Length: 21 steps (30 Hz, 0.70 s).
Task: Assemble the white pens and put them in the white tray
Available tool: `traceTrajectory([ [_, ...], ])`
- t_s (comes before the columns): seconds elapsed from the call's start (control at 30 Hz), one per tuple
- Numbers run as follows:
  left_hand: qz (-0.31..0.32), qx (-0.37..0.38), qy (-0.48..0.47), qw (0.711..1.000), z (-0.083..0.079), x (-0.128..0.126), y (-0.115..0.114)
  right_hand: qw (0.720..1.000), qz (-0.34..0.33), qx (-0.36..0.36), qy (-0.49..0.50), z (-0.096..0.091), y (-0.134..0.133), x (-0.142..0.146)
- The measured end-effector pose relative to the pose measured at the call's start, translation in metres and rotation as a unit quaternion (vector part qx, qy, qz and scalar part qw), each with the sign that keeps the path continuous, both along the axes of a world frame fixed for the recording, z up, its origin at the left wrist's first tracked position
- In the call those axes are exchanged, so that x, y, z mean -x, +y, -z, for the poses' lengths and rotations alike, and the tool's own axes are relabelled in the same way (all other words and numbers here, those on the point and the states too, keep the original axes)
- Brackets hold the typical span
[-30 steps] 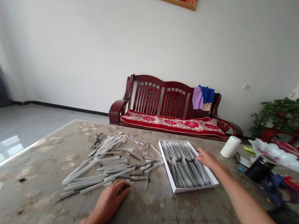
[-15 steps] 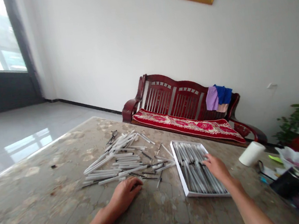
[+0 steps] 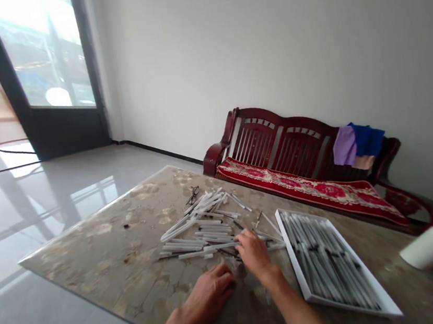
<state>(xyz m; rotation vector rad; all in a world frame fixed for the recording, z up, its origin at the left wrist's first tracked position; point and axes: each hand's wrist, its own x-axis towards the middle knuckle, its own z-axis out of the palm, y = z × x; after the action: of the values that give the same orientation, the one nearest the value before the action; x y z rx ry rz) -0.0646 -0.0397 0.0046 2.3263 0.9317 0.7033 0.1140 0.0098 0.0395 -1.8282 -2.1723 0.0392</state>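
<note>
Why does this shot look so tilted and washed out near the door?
In the head view, daylight blows the glass door nearly white, the tiled floor shows glare and reflections, and the whole frame leans, with wide-angle stretching toward the edges.

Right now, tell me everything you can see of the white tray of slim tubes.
The white tray is a shallow, oblong open box with low walls, looking like card, lying flat on the mottled stone-look table. It is packed with slim white tubes laid side by side along its length, with dark pieces among them. The right hand is beside its long left wall, apart from it, and loose tubes lie just beyond that wall.
</note>
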Motion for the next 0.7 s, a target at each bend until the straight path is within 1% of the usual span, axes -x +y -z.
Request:
traceTrajectory([
  [0.1, -0.01, -0.001, -0.036, 0.999, 0.003, 0.001, -0.001, 0.998, -0.015, 0.001, -0.06, 0.002, 0.007, 0.006],
  [0.17, -0.025, -0.002, -0.066, 0.998, 0.004, 0.001, 0.0, 0.997, -0.016, -0.005, -0.079, 0.002, 0.007, 0.004],
  [0.2, -0.04, -0.001, -0.082, 0.996, 0.005, 0.001, 0.001, 0.997, -0.013, -0.013, -0.078, 0.002, 0.006, 0.002],
  [0.27, -0.09, 0.013, -0.119, 0.989, 0.006, 0.001, 0.003, 0.998, -0.004, -0.03, -0.052, 0.0, -0.001, -0.001],
  [0.33, -0.154, 0.049, -0.168, 0.972, 0.008, 0.0, 0.007, 0.999, 0.0, -0.04, 0.017, -0.001, -0.012, -0.001],
  [0.4, -0.202, 0.112, -0.221, 0.948, 0.009, 0.0, 0.012, 0.992, -0.012, -0.037, 0.119, 0.001, -0.027, 0.002],
  [0.43, -0.212, 0.146, -0.246, 0.935, 0.01, 0.0, 0.013, 0.985, -0.025, -0.032, 0.17, 0.003, -0.035, 0.005],
  [0.5, -0.208, 0.197, -0.289, 0.913, 0.009, 0.002, 0.016, 0.966, -0.055, -0.024, 0.253, 0.01, -0.049, 0.014],
  [0.57, -0.202, 0.218, -0.322, 0.899, 0.006, 0.004, 0.016, 0.947, -0.073, -0.013, 0.311, 0.018, -0.058, 0.023],
  [0.63, -0.217, 0.235, -0.35, 0.88, 0.004, 0.007, 0.017, 0.929, -0.066, 0.007, 0.363, 0.025, -0.061, 0.03],
  [0.7, -0.234, 0.26, -0.381, 0.856, 0.001, 0.009, 0.018, 0.91, -0.041, 0.042, 0.41, 0.029, -0.059, 0.034],
])
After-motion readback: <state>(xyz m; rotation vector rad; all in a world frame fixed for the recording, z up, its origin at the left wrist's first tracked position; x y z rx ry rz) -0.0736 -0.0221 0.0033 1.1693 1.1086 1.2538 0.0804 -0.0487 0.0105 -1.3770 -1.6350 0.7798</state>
